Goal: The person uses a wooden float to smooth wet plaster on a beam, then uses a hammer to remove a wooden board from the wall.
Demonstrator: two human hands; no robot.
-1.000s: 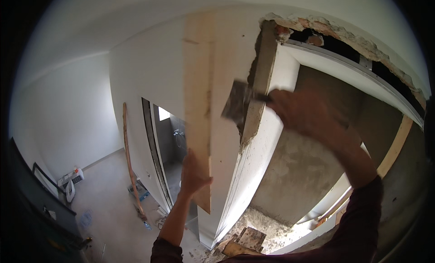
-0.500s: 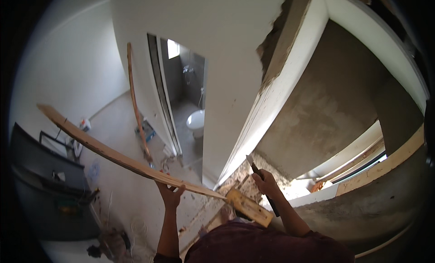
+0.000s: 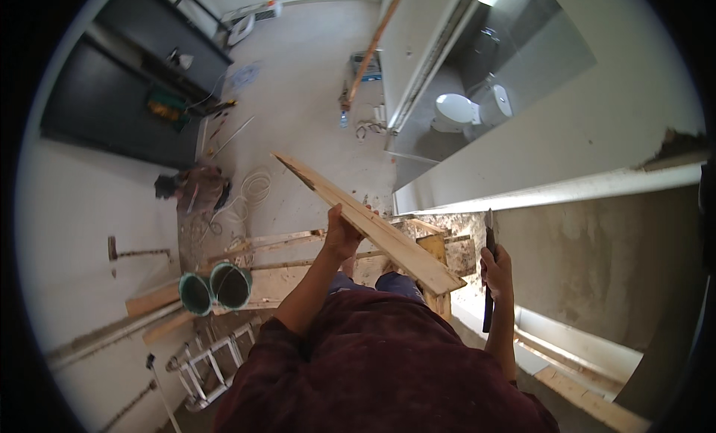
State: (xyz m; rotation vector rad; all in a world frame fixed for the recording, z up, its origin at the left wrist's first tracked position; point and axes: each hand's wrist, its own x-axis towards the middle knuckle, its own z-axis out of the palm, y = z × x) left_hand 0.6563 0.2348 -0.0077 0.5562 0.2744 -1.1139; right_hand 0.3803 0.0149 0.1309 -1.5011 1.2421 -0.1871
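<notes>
A long pale wooden plank (image 3: 406, 255) slants across in front of me, its narrow far end up left and its broad end near my right side. My left hand (image 3: 343, 235) is closed around its edge about midway. Its broad end lies over a worn yellowish wooden block (image 3: 432, 245); whether they touch I cannot tell. In my right hand (image 3: 497, 273) is a long dark-handled tool (image 3: 488, 308), upright, with a narrow metal tip at the top. Its exact kind is not clear. The tool is apart from the plank, beside the wall.
Two green buckets (image 3: 230, 285) stand at left on boards, near a metal ladder (image 3: 216, 362). Coiled white hose (image 3: 256, 185) lies on the floor. A long thin pole (image 3: 377, 45) leans near the bathroom doorway, with a toilet (image 3: 455, 112) inside. Dark panels (image 3: 142, 75) stand far left.
My view has turned, bringing the buckets and ladder into sight. The plank now points more away from me, and its broad end lies over the yellowish block. Both hands keep their hold.
</notes>
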